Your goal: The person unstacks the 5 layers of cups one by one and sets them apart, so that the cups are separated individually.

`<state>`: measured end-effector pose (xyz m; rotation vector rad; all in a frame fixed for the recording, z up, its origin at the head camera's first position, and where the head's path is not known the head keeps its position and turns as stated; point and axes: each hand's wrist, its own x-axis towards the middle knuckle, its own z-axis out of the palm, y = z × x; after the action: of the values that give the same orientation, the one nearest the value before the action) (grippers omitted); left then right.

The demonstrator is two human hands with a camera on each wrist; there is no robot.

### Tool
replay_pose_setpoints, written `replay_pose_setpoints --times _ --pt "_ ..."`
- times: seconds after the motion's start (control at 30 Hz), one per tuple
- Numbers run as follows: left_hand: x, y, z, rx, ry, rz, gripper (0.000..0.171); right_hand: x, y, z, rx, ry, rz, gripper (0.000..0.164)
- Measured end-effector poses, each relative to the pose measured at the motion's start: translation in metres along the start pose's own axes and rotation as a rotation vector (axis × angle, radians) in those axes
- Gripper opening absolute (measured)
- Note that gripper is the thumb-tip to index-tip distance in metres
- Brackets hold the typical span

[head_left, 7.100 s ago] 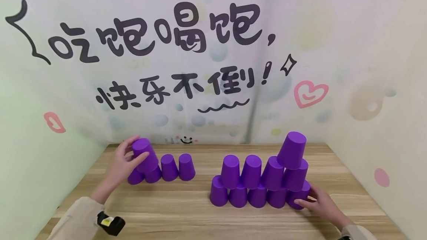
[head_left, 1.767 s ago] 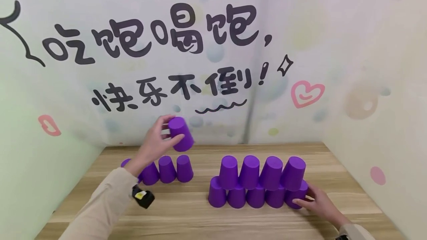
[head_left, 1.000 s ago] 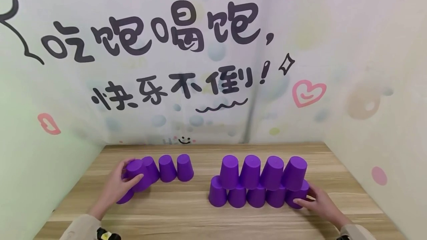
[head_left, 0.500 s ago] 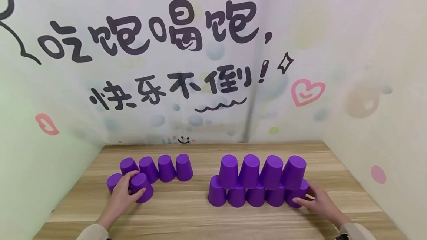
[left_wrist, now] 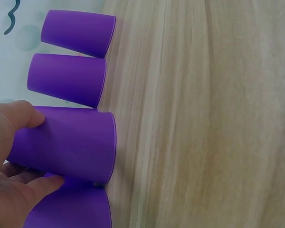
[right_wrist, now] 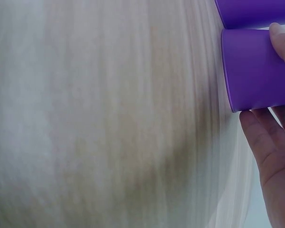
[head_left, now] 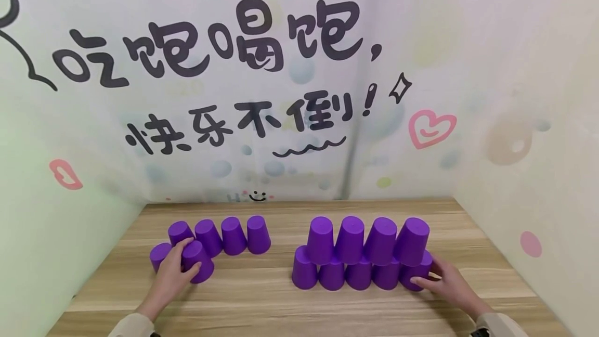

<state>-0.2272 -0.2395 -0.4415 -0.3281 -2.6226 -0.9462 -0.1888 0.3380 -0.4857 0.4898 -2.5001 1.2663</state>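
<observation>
Near the left front of the table, my left hand (head_left: 169,277) holds an upside-down purple cup (head_left: 200,267) between thumb and fingers, its rim down by the tabletop. Left of it, partly behind the hand, stands another purple cup (head_left: 159,254). Behind these two runs a row of several upside-down cups (head_left: 233,236). On the right, a two-tier wall of cups has an upper row (head_left: 351,241) resting over the gaps of a lower row (head_left: 304,270). My right hand (head_left: 451,284) grips the rightmost lower cup (right_wrist: 256,69), thumb on the near side, fingers on the outer side.
Wood-grain table (head_left: 281,311) meets a printed white backdrop (head_left: 299,176) at its rear edge, with pale walls on both sides. Bare wood separates the left cups from the right stack.
The single cup on top of the right stack was lifted off. My left hand carried a cup leftward and lowered it in front of the left row, beside another. My right hand stayed put.
</observation>
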Motion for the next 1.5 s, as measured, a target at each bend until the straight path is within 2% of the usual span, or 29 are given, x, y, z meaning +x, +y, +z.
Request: replay_pose_setpoints --times 0.23,0.43,0.6,0.8,0.97,1.13,1.27,1.5 --pt "-0.002 0.003 -0.002 0.018 0.009 0.016 0.060 0.000 -0.001 0.001 0.006 -0.007 0.003 0.053" --pt "0.005 0.012 -0.009 0.012 0.031 0.057 0.061 0.000 -0.002 0.001 0.002 -0.005 0.017 0.052" --pt "0.022 0.031 -0.018 -0.002 0.036 0.098 0.059 -0.001 -0.003 0.000 0.003 -0.006 0.014 0.053" --pt "0.045 0.066 -0.019 -0.071 0.024 0.148 0.061 -0.001 -0.001 -0.001 0.008 -0.012 0.000 0.053" --pt "0.057 0.098 -0.004 -0.171 -0.005 0.187 0.060 -0.001 0.000 -0.001 0.000 -0.023 0.017 0.054" --pt "0.066 0.131 0.020 -0.242 -0.032 0.246 0.062 0.000 -0.001 -0.001 0.001 -0.026 0.023 0.054" --pt "0.071 0.155 0.039 -0.354 -0.063 0.297 0.061 0.000 -0.002 -0.001 0.015 -0.024 0.016 0.054" --pt "0.071 0.180 0.068 -0.542 -0.180 0.269 0.056 -0.001 -0.002 -0.001 0.024 -0.017 0.003 0.054"
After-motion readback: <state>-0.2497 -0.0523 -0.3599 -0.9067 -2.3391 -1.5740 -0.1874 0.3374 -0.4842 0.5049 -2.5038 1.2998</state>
